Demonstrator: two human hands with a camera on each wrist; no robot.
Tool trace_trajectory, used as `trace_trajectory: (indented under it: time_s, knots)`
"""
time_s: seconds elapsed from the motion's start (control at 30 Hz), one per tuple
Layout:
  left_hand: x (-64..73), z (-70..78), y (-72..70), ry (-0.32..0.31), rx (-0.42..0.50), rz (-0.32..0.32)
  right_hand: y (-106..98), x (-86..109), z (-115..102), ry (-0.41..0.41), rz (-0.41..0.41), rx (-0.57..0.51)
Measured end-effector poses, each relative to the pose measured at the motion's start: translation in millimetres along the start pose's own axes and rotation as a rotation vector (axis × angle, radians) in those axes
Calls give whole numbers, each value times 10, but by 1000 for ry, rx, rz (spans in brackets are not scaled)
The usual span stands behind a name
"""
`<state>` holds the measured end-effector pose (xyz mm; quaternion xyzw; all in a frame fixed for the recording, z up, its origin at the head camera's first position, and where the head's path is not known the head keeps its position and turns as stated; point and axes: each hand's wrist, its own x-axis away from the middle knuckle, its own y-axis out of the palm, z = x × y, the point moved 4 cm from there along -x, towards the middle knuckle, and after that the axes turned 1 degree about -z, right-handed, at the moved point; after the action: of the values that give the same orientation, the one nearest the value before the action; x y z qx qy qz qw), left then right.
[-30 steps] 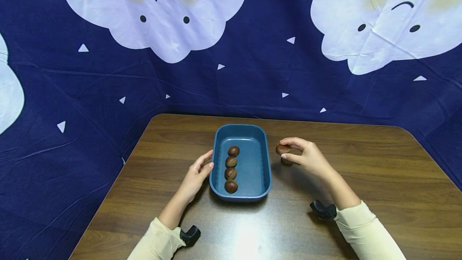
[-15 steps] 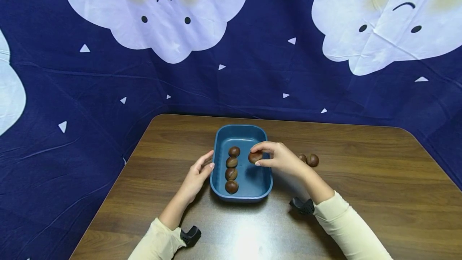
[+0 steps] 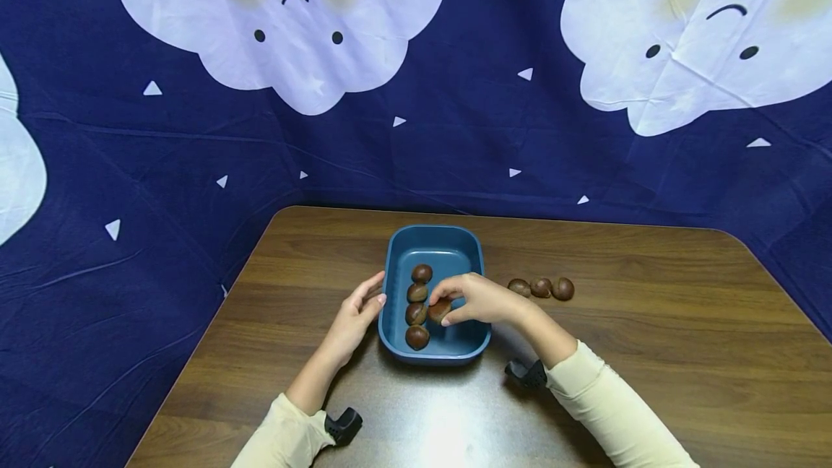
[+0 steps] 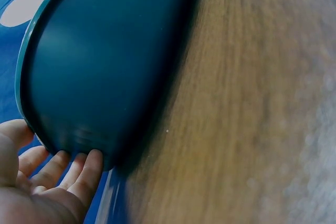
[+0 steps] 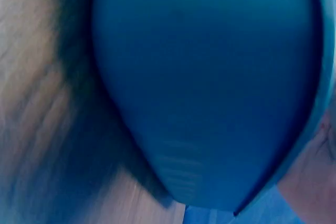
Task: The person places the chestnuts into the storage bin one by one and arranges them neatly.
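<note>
A blue rectangular plastic box [image 3: 434, 360] stands on the table, with several brown chestnuts [image 3: 417, 337] lined up along its left side. My right hand [image 3: 481, 300] reaches in over the right rim and pinches another chestnut [image 3: 438, 310] between thumb and fingers, just right of that row. Whether this chestnut touches the box floor I cannot tell. My left hand [image 3: 349, 322] rests its fingertips against the box's left wall. Fairly straight fingers [image 4: 89, 174] meet the outer wall in the left wrist view. The box wall [image 5: 210, 77] hides most of my right hand in the right wrist view.
Three chestnuts [image 3: 541, 287] lie in a short row on the wooden table [image 3: 650, 323], right of the box, beyond my right forearm. A dark blue cloth [image 3: 468, 157] with cloud prints hangs behind the table's far edge.
My right hand has carried a chestnut from the table on the right into the box, then lower and leftward toward the row. The left hand stays at the box wall.
</note>
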<state>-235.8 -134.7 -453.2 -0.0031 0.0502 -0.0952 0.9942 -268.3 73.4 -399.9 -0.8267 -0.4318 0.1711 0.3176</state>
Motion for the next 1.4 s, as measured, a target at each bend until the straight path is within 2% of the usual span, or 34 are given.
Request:
trace_trajectory:
  time_s: [0.07, 0.3, 0.5, 0.8, 1.0, 1.23, 1.4]
  knots:
    - [-3, -2, 2, 0, -3, 1, 38, -24, 51, 1, -26, 31]
    - [-14, -19, -1, 25, -22, 6, 107, -69, 18, 52, -111, 176]
    - [-14, -24, -1, 11, -21, 12, 187, -81, -2, 71, -172, 293]
    - [-24, -25, -5, 29, -16, 7, 226, -63, -13, 89, -174, 404]
    - [-27, -33, -2, 15, -14, 7, 193, -57, -4, 69, -138, 266]
    - [-19, -25, -4, 14, -8, 7, 141, -41, 42, -5, -38, 107]
    - [-9, -35, -11, 6, -11, 10, 120, -10, 71, -27, 43, -13]
